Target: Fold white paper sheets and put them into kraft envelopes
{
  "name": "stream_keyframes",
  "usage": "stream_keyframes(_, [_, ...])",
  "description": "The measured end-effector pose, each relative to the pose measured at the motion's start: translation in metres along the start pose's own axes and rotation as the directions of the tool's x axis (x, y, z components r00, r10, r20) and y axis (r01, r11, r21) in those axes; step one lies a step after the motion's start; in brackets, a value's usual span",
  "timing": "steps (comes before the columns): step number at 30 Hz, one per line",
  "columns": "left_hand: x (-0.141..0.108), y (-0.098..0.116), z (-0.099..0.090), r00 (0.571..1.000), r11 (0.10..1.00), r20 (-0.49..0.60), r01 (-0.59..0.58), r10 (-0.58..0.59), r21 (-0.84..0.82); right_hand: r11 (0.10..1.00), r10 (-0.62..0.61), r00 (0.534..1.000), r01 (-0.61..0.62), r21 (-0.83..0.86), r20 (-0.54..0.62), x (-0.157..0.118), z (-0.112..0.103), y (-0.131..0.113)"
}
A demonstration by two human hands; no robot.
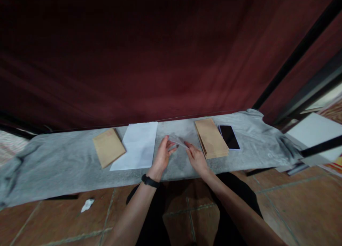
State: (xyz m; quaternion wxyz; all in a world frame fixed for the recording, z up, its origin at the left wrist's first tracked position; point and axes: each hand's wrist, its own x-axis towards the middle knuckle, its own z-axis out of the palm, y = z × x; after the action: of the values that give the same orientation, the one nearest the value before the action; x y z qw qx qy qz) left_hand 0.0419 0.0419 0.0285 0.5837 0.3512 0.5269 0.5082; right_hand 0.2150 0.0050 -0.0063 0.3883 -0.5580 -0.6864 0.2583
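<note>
Grey cloth (66, 164) covers a long, narrow surface that runs from left to right, and over its middle a person's two bare hands share one thin whitish sheet (178, 141). The left hand (161, 155) has its thumb and forefinger together on the sheet's left end, the other fingers spread loosely on the near side; a black band (150, 181) circles that wrist. The right hand (197, 158) pinches the right end between thumb and fingers. The sheet slants between them, its right end nearer the person; whether it is paper or clear film cannot be told.

Left of the hands lies flat white paper (139, 146), with a brown packet (109, 148) set askew across its left edge. Right of them is a stack of brown packets (212, 138), several layers showing along its left side. A dark-screened phone (229, 136) lies face up just beside the stack's right edge.

Along the far side rises a dark red surface (160, 60). On the near side the person's black-clad legs (237, 192) stand over a reddish tiled floor (294, 206), where a small white scrap (87, 205) lies to the left. At the far right is a white flat-topped object (315, 132).
</note>
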Motion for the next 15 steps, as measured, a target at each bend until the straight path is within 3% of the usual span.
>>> stream_keyframes(2, [-0.003,-0.001,0.002,0.999,0.999,-0.001,0.039,-0.039,0.008,0.945,0.126,0.992,-0.117,0.305,-0.011,0.006,0.001,0.002])
stream_keyframes(5, [-0.007,-0.01,0.004,0.998,0.998,0.026,0.059,-0.06,0.019,0.655,0.29,0.955,-0.247,0.714,0.064,0.01,0.007,0.002])
stream_keyframes(7, [-0.008,-0.018,0.005,0.999,0.999,0.019,0.034,-0.034,-0.017,0.435,0.353,0.925,-0.294,0.851,0.139,0.01,0.011,0.002])
stream_keyframes(9, [-0.007,-0.024,0.002,1.0,0.998,0.013,-0.01,0.011,-0.059,0.289,0.394,0.895,-0.336,0.896,0.209,0.009,0.011,0.0])
stream_keyframes(12, [-0.003,-0.027,-0.007,0.996,0.997,0.056,-0.066,0.069,-0.047,0.227,0.444,0.859,-0.383,0.895,0.255,0.01,0.004,0.001])
stream_keyframes(15, [0.002,-0.025,-0.018,0.992,0.991,0.073,-0.108,0.102,0.083,0.287,0.513,0.824,-0.428,0.857,0.24,0.014,-0.007,0.006])
